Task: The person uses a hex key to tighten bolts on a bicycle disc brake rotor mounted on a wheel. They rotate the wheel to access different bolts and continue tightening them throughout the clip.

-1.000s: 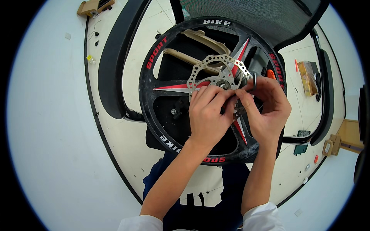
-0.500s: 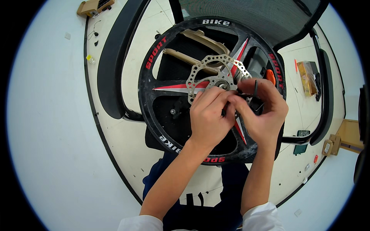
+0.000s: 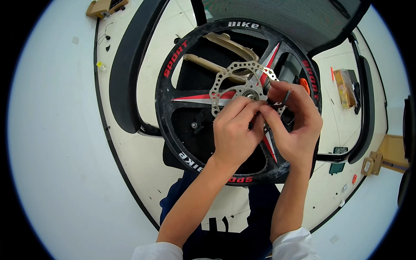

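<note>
A black bicycle wheel [image 3: 165,123] with red and white spokes lies flat on a chair seat. At its hub is a silver perforated brake disc [image 3: 215,92]. My right hand [image 3: 299,123] is closed on a dark, bent hex key [image 3: 286,99], with thumb and forefinger near its lower end. Beside it, my left hand [image 3: 236,132] rests over the disc's near side, its fingers pinched together. The fingertips of both hands meet just below the hub, hiding the key's tip and whatever the left fingers grip.
Beneath the wheel, a beige fork-like frame part [image 3: 206,63] lies on the seat. An orange-handled thing [image 3: 304,85] shows at the right rim. Armrests [image 3: 125,73] flank the wheel. On the floor are a carton [image 3: 104,8], a yellow package [image 3: 343,89] and a green case [image 3: 337,168].
The hex key has turned in my right hand, its upright arm now leaning. My right fingers have shifted slightly left and up; my left hand stays almost in place.
</note>
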Action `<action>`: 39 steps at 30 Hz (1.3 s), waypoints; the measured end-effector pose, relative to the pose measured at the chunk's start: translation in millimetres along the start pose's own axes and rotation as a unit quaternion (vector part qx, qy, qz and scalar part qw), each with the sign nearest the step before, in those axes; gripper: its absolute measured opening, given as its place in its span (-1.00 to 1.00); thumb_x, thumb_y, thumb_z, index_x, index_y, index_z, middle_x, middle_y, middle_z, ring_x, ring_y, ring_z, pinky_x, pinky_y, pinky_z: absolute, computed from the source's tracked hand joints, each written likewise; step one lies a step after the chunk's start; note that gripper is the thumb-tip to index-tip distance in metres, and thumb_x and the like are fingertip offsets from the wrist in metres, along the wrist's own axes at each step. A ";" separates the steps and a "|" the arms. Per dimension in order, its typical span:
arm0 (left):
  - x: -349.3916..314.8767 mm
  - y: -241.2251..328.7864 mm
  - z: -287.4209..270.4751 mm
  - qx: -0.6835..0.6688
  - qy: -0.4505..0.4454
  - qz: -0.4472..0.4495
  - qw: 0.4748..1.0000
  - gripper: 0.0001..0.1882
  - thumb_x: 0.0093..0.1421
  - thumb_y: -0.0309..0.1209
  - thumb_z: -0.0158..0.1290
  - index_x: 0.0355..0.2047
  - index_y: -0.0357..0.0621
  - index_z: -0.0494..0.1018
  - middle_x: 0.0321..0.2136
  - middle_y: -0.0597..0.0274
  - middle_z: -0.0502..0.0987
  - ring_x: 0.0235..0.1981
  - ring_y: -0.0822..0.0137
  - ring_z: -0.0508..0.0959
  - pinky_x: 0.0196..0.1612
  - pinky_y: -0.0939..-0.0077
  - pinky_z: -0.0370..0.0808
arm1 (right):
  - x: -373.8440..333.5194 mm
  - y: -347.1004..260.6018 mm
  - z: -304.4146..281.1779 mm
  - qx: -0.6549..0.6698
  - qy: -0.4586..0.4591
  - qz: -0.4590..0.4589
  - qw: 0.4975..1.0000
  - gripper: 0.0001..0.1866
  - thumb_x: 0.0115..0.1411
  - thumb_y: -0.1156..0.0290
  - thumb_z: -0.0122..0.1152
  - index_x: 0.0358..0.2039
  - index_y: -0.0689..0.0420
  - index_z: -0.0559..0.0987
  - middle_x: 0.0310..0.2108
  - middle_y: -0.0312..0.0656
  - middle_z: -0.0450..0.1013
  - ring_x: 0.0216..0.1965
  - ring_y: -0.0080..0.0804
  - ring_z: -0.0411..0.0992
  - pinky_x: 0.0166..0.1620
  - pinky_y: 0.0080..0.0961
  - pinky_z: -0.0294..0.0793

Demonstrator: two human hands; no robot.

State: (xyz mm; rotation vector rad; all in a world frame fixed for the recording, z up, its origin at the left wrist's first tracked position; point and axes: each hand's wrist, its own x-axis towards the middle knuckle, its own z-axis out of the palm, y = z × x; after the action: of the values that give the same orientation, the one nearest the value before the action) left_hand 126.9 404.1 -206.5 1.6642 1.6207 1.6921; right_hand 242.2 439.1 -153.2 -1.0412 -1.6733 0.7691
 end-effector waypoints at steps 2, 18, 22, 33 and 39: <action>-0.2 -0.3 1.3 0.017 0.001 0.002 1.000 -0.81 0.05 -0.65 0.24 -0.28 -0.29 0.62 -0.43 0.12 0.57 -0.51 0.20 0.57 -0.47 0.45 0.48 | 0.9 -2.0 -1.4 0.055 -0.022 0.006 0.998 -0.76 0.08 0.66 0.33 -0.20 0.27 0.70 -0.30 -0.15 0.67 -0.28 -0.46 0.65 -0.16 -0.60 0.58; 4.2 4.0 1.4 0.013 0.025 -0.003 1.000 -0.83 0.05 -0.67 0.25 -0.31 -0.28 0.64 -0.49 0.19 0.53 -0.61 0.32 0.51 -0.55 0.53 0.43 | -3.5 1.7 1.4 0.024 0.028 0.029 0.999 -0.79 0.08 0.67 0.35 -0.22 0.34 0.69 -0.32 -0.10 0.67 -0.30 -0.47 0.64 -0.15 -0.60 0.59; 3.4 6.2 1.7 0.015 0.010 -0.011 1.000 -0.86 0.05 -0.60 0.26 -0.33 -0.20 0.63 -0.47 0.25 0.52 -0.50 0.17 0.55 -0.44 0.36 0.47 | 0.3 -6.5 -10.6 0.076 -0.015 0.037 0.996 -0.74 0.08 0.65 0.36 -0.16 0.34 0.67 -0.26 -0.10 0.66 -0.23 -0.44 0.64 -0.11 -0.56 0.60; 7.7 1.0 -22.6 -0.008 -0.007 -0.020 1.000 -0.75 -0.02 -0.64 0.17 -0.28 -0.22 0.64 -0.47 0.18 0.54 -0.53 0.17 0.56 -0.47 0.43 0.49 | -0.3 -16.4 -9.5 0.031 -0.023 0.012 0.999 -0.82 0.09 0.65 0.42 -0.26 0.35 0.67 -0.35 -0.12 0.65 -0.32 -0.46 0.65 -0.21 -0.61 0.62; 18.5 -11.9 -53.3 0.007 0.036 -0.041 0.998 -0.70 -0.03 -0.68 0.09 -0.27 -0.22 0.66 -0.49 0.25 0.53 -0.66 0.47 0.42 -0.60 0.62 0.31 | -3.1 -24.6 0.4 -0.017 0.001 0.019 1.000 -0.87 0.11 0.64 0.43 -0.30 0.34 0.67 -0.40 -0.15 0.64 -0.35 -0.49 0.64 -0.25 -0.65 0.61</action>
State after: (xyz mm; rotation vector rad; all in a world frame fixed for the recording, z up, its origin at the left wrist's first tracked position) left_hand 71.8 396.3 -191.4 1.5368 1.7135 1.7218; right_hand 235.4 425.7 -133.5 -1.1002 -1.6736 0.7667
